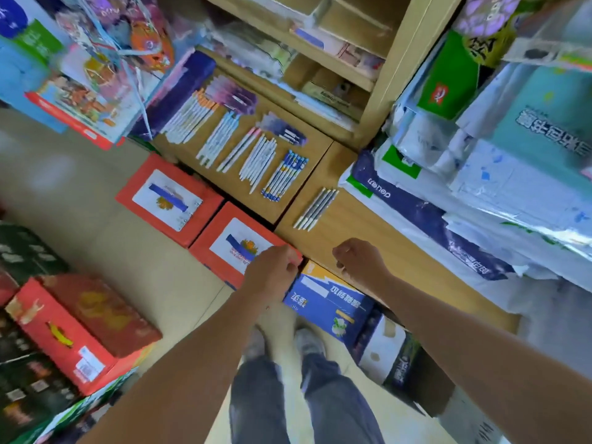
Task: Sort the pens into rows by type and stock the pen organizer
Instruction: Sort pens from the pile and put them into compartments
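Though blurred, pen rows (258, 161) lie on worktop (368, 238); before it, left hand (272, 275), right hand (358, 259), fingers (339, 251) curled, contents indiscernible.

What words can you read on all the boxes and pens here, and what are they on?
Nothing reads clearly enough to quote.
Teal box: big Chinese characters, upside down, blurred.
Blue box: white Chinese characters, upside down, blurred.
White and blue pack: short logo word, upside down, unsure.
Pens: print too small.
Red box label: too blurred.
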Motion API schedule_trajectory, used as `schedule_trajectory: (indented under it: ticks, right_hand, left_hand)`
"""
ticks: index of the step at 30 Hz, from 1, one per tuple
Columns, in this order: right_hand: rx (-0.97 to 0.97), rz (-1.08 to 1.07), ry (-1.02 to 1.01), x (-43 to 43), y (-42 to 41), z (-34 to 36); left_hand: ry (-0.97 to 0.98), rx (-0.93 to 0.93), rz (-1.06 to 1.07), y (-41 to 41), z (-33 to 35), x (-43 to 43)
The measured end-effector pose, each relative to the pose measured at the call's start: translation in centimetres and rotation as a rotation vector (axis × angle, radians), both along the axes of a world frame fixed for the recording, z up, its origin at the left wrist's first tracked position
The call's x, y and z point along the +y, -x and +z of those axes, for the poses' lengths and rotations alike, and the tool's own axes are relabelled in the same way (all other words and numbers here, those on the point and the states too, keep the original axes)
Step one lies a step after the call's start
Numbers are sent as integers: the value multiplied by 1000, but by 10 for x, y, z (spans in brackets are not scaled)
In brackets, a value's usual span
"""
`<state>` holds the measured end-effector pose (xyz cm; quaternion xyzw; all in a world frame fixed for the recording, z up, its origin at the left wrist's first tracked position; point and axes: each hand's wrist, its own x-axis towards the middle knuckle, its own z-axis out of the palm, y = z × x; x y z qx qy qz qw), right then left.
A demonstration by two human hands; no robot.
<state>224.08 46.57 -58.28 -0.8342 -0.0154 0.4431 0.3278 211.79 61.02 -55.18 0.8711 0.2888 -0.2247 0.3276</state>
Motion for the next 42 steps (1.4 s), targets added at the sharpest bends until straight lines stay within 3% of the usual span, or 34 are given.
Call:
schedule_trajectory:
  ticks: [7, 14, 22, 35, 42]
  right_hand:
    - [-39, -101, 132, 46, -28, -68]
    - [-108, -238, 290, 103, -53, -125]
    - [-186, -248, 468, 147, -64, -145]
    - [-285, -149, 381, 149, -63, -149]
    - [-324, -76, 371, 144, -60, -150]
  left_hand:
    - [-13, -4, -85, -49, -74, 59]
    - [-211, -12, -275, -86, -137, 115]
    - [-322, -120, -247, -130, -172, 146]
    - [-408, -26, -184, -172, -190, 134]
    - [-441, -27, -275, -176, -195, 133]
